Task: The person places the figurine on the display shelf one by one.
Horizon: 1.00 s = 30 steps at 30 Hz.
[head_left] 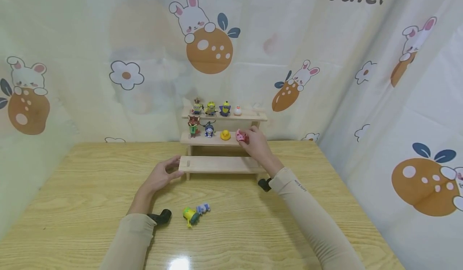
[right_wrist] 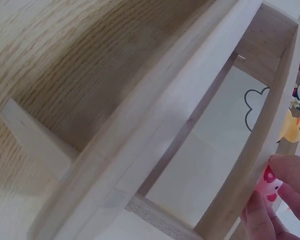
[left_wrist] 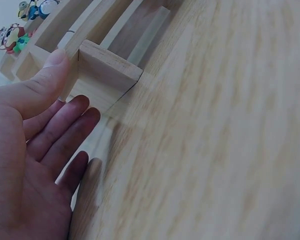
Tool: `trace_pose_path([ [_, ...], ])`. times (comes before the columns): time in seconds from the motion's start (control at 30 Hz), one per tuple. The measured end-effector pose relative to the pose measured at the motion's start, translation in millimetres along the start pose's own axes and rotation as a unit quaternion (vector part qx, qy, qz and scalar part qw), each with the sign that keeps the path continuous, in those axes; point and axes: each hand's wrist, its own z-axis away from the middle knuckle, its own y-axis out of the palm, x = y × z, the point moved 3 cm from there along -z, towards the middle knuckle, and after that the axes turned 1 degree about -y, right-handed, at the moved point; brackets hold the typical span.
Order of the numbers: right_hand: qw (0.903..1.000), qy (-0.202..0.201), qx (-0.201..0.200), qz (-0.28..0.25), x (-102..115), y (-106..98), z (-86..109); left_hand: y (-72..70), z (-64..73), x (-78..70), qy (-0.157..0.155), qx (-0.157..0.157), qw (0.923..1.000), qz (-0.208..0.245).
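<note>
My right hand (head_left: 256, 143) pinches a small pink figurine (head_left: 240, 135) between thumb and fingers at the right end of the middle shelf (head_left: 213, 141); in the right wrist view the fingers partly cover the figurine (right_wrist: 268, 186). Beside it on that shelf sit a yellow rubber duck (head_left: 225, 135), a dark-blue and white figurine (head_left: 209, 130) and a fox figurine (head_left: 193, 126) in green. My left hand (head_left: 160, 176) is at the left end of the lowest shelf (head_left: 220, 164), thumb and fingers spread around that end. Its fingers (left_wrist: 65, 132) look loosely extended in the left wrist view.
On the top shelf (head_left: 249, 114) stand several figurines, among them a yellow-and-blue one (head_left: 225, 109) and a small white one (head_left: 237, 110). A yellow-green figurine (head_left: 190, 216) and a blue-white figurine (head_left: 203, 208) lie on the wooden table (head_left: 289, 230) in front. A printed curtain (head_left: 152, 33) hangs behind.
</note>
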Motion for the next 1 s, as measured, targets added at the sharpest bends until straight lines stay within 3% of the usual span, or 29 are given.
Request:
trace_pose_path([
  [0.13,0.9999,0.005,0.004,-0.011,1.9,-3.0,2.3,0.1,0.4,1.7,0.000,0.002,1.0000,0.005],
  [0.23,0.9993,0.002,-0.017,-0.034,6.3,-8.3,6.1,0.0,0.8,2.2,0.000,0.003,1.0000,0.005],
  [0.37,0.9931,-0.027,-0.067,-0.092,21.8,-15.0,15.0,-0.5,0.9,1.5,0.000,-0.001,1.0000,0.004],
  [0.43,0.9880,-0.051,-0.068,-0.129,34.4,-15.3,21.2,-0.7,0.8,0.6,0.001,-0.002,1.0000,-0.001],
  [0.5,0.9830,-0.078,-0.036,-0.162,48.8,-12.2,28.9,-0.9,0.5,-0.6,0.001,-0.004,1.0000,-0.004],
  [0.63,0.9693,-0.139,0.081,-0.187,77.8,3.5,50.1,-1.4,-9.8,18.0,0.005,-0.012,0.9998,-0.013],
  [0.73,0.9532,-0.205,0.171,-0.142,95.8,23.0,69.8,-1.5,-16.9,33.2,0.013,-0.018,0.9996,-0.016],
  [0.83,0.9255,-0.268,0.260,-0.064,109.2,44.3,90.1,-1.4,-16.5,34.0,0.016,-0.021,0.9995,-0.016],
  [0.93,0.8972,-0.316,0.308,0.021,117.9,59.8,107.7,-0.7,-15.0,34.3,0.015,-0.019,0.9995,-0.019],
  [1.0,0.8857,-0.338,0.313,0.056,122.3,65.4,115.5,0.0,-13.5,31.7,0.010,-0.017,0.9997,-0.016],
])
